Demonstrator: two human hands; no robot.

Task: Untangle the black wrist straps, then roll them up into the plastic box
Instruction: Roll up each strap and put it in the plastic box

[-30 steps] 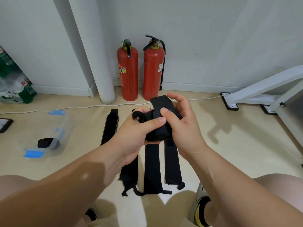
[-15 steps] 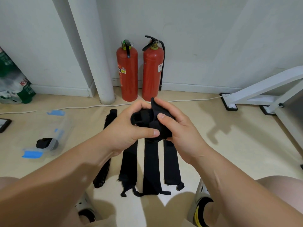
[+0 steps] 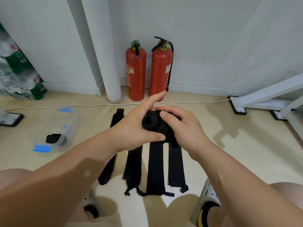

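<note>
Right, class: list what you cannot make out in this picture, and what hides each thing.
Roll: head view, mostly covered by left hand and right hand; its loose end is hidden.
Straps on the floor: head view, far ends of three lie behind the hands.
Extinguisher labels: head view, too blurred to read.
Bag: head view, cut off by the left edge.
Box: head view, too blurred to count its contents.

Your rolled strap [image 3: 153, 126] was matt black cloth; the plastic box [image 3: 71, 122] looked clear and glossy, the fire extinguishers [image 3: 136, 76] smooth painted metal, the floor [image 3: 237, 161] smooth.
</note>
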